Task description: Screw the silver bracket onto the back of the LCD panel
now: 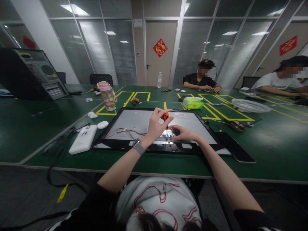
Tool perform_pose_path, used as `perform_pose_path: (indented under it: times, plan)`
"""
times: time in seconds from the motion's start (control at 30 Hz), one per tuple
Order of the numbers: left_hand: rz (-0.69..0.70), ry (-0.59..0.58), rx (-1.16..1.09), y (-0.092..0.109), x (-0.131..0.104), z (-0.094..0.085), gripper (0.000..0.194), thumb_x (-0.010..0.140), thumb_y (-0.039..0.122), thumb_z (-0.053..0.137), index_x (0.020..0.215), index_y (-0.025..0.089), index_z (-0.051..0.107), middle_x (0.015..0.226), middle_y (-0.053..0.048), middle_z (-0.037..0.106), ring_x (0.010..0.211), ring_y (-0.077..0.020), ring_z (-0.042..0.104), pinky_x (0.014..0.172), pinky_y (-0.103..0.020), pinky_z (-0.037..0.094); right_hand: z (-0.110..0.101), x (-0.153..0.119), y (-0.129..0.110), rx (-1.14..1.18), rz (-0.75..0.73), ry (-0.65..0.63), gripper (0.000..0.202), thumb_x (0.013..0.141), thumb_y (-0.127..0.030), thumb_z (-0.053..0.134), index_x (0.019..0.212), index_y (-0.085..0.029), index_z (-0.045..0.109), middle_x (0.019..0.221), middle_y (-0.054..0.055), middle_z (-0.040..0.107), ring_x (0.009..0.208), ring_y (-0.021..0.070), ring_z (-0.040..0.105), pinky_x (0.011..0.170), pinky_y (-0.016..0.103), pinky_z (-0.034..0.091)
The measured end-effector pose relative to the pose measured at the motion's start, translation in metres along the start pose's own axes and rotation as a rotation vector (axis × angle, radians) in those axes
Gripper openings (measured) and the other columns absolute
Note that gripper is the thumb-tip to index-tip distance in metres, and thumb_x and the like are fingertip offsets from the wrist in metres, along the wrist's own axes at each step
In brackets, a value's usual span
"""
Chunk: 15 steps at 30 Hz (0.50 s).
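Note:
My left hand [156, 125], with a watch [139, 146] at its wrist, has its thumb and fingers around the orange handle of a screwdriver [166, 116]. The screwdriver stands upright, its shaft pointing down at a metal bracket [163, 138] on a flat display panel [120, 124]. Close to the shaft, my right hand [184, 133] is curved, its thumb and forefinger apart over the bracket. Whether those fingertips touch the bracket or the shaft, I cannot tell. The panel lies flat, grey with a black frame, and thin wires [126, 130] run across its left part.
A white power bank [83, 139] and cables [62, 150] lie left of the panel, a black phone [234, 147] right. Beyond stand a pink-lidded bottle [107, 97], a green tissue pack [193, 103] and a computer case [33, 73]. Two people [202, 78] sit across the table.

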<state>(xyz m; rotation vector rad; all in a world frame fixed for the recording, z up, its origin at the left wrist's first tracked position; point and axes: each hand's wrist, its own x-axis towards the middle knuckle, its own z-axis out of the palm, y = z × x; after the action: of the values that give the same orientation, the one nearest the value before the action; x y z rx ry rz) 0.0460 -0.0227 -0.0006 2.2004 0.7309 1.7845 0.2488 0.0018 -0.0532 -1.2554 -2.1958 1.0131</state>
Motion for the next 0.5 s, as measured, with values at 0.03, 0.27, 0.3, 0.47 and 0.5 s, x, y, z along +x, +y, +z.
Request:
perform_pose_path:
  times: [0.03, 0.27, 0.3, 0.47, 0.5]
  plan:
    - [-0.019, -0.010, -0.017, -0.0005, 0.0007, -0.0007, 0.024, 0.089, 0.026, 0.056, 0.111, 0.021, 0.065, 0.088, -0.002, 0.056, 0.082, -0.0125, 0.055, 0.076, -0.027, 0.048, -0.0002, -0.0002, -0.0004, -0.004, 0.004, -0.001, 0.073, 0.062, -0.041, 0.077, 0.126, -0.015, 0.052, 0.090, 0.002, 0.051, 0.084, 0.0186, 0.050, 0.081, 0.033, 0.044]
    - [-0.097, 0.016, -0.019, -0.0032, 0.0023, -0.0011, 0.024, 0.089, 0.022, 0.055, 0.112, 0.020, 0.064, 0.090, -0.003, 0.058, 0.080, -0.0114, 0.056, 0.073, -0.025, 0.049, -0.0001, -0.0007, -0.0011, -0.006, 0.011, -0.010, 0.077, 0.062, -0.039, 0.077, 0.129, -0.013, 0.050, 0.091, 0.002, 0.050, 0.085, 0.0187, 0.050, 0.083, 0.034, 0.044]
    - [-0.082, 0.036, 0.013, -0.0029, 0.0021, -0.0011, 0.021, 0.087, 0.023, 0.059, 0.107, 0.020, 0.065, 0.088, -0.002, 0.056, 0.078, -0.0111, 0.055, 0.073, -0.025, 0.049, 0.0000, -0.0008, -0.0012, -0.004, 0.008, -0.012, 0.077, 0.062, -0.040, 0.077, 0.129, -0.013, 0.050, 0.090, 0.002, 0.050, 0.084, 0.0184, 0.050, 0.082, 0.033, 0.044]
    - [-0.062, -0.112, -0.059, -0.0038, 0.0007, -0.0018, 0.033, 0.089, 0.019, 0.052, 0.122, 0.023, 0.058, 0.095, -0.003, 0.056, 0.082, -0.0122, 0.057, 0.075, -0.027, 0.052, 0.0000, -0.0005, -0.0015, -0.001, 0.009, -0.018, 0.075, 0.062, -0.041, 0.077, 0.128, -0.015, 0.051, 0.090, 0.002, 0.050, 0.083, 0.0182, 0.049, 0.080, 0.033, 0.044]
    - [-0.082, -0.175, -0.109, -0.0049, 0.0004, -0.0015, 0.039, 0.091, 0.017, 0.047, 0.129, 0.024, 0.052, 0.098, -0.004, 0.058, 0.081, -0.0119, 0.058, 0.075, -0.027, 0.053, 0.0000, -0.0003, -0.0013, -0.001, 0.011, -0.017, 0.075, 0.061, -0.041, 0.077, 0.127, -0.016, 0.051, 0.091, 0.002, 0.050, 0.084, 0.0185, 0.049, 0.080, 0.033, 0.044]
